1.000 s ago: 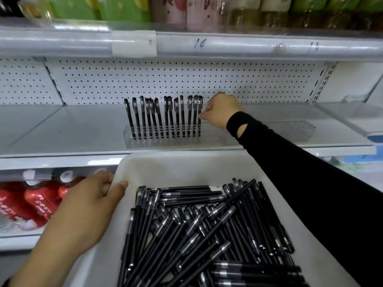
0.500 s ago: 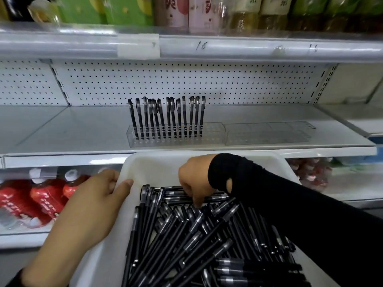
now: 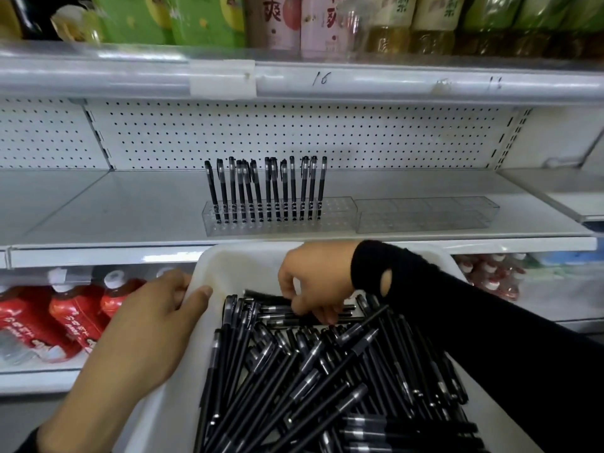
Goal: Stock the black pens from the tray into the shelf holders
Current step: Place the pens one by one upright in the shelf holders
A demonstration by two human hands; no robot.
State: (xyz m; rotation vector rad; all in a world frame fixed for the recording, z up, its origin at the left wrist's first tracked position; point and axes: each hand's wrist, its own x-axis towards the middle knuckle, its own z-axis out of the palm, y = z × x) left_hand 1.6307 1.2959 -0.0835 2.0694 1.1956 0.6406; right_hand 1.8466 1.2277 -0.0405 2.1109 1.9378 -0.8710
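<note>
One head-worn wide-angle view looks forward and down, close over the white tray [image 3: 183,403], facing the shelf [image 3: 130,207] straight ahead.

**Black sleeves, bare hands**

The right arm's in a long black sleeve [image 3: 474,322], soft knit-looking fabric, filling the lower right of the frame. It runs up to the wrist, with an oval hole [image 3: 387,282] near the end, thumbhole-style. The right hand [image 3: 313,276] and left hand [image 3: 153,325] are both bare. The bottom left corner shows a sliver of black cuff [image 3: 31,441] too.
</note>
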